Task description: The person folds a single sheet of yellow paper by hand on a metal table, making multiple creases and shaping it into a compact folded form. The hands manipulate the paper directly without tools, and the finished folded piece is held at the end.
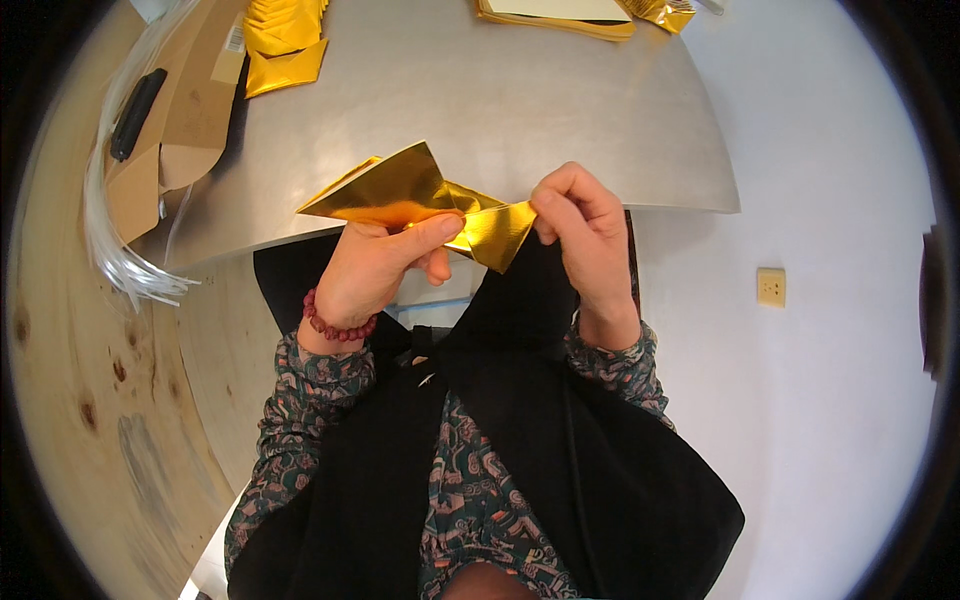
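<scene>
A shiny gold foil paper, partly folded, is held up between my hands just over the near edge of the table. My left hand, with a red bead bracelet at its wrist, is closed on the paper's lower middle, thumb on top. With thumb and forefinger, my right hand pinches the tip of the narrower right-hand part. The left part flares into a wide pointed flap, and its pale inner side shows along the upper edge. The fingers beneath the paper are partly hidden.
Folded gold foil pieces lie stacked at the table's far left. Beside them is an open cardboard box with a black-handled tool and clear plastic strands. Gold-edged sheets lie at the far edge. A wall socket is at right.
</scene>
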Demonstrator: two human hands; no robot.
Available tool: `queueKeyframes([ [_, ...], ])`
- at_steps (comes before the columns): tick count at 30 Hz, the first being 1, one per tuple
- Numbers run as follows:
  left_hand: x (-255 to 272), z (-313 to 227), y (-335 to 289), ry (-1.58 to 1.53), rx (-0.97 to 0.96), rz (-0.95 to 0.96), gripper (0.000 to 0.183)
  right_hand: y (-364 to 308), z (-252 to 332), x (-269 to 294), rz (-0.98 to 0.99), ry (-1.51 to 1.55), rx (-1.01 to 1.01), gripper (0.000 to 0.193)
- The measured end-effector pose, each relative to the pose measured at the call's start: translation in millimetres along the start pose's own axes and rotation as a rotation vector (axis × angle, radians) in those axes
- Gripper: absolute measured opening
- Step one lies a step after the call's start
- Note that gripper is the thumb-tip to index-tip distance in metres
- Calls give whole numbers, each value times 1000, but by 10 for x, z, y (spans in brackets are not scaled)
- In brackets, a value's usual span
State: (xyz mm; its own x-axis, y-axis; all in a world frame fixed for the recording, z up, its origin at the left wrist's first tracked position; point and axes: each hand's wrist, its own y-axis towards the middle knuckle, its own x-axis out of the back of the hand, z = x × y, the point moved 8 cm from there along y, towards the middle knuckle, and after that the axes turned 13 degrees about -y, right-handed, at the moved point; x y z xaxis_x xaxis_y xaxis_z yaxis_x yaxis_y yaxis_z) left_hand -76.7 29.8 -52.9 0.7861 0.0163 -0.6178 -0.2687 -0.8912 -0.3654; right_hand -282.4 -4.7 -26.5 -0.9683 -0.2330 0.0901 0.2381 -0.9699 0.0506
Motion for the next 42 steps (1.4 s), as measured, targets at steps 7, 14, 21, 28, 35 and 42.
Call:
queueKeyframes([
  [7, -134, -358, -21, 229, -333, -95, 12, 34, -89, 173, -106, 106, 58, 13],
  [14, -488, -758, 114, 1467, -931, -26, 40, -10, 215, 52, -187, -423, 408, 41],
  [21, -408, -378, 190, 1859, -937, 8, 39, -109, 183, -311, 132, -840, 621, 63],
  [28, -321, -409, 164, 1751, -866, 103, 37, -74, 48, -352, 195, -943, 602, 67],
  [35, -329, -330, 6, 1623, -766, 185, 40, -89, 17, -339, 171, -992, 619, 57],
  [42, -328, -309, -98, 1617, -673, 278, 70, 19, -24, -309, 148, -933, 658, 53],
])
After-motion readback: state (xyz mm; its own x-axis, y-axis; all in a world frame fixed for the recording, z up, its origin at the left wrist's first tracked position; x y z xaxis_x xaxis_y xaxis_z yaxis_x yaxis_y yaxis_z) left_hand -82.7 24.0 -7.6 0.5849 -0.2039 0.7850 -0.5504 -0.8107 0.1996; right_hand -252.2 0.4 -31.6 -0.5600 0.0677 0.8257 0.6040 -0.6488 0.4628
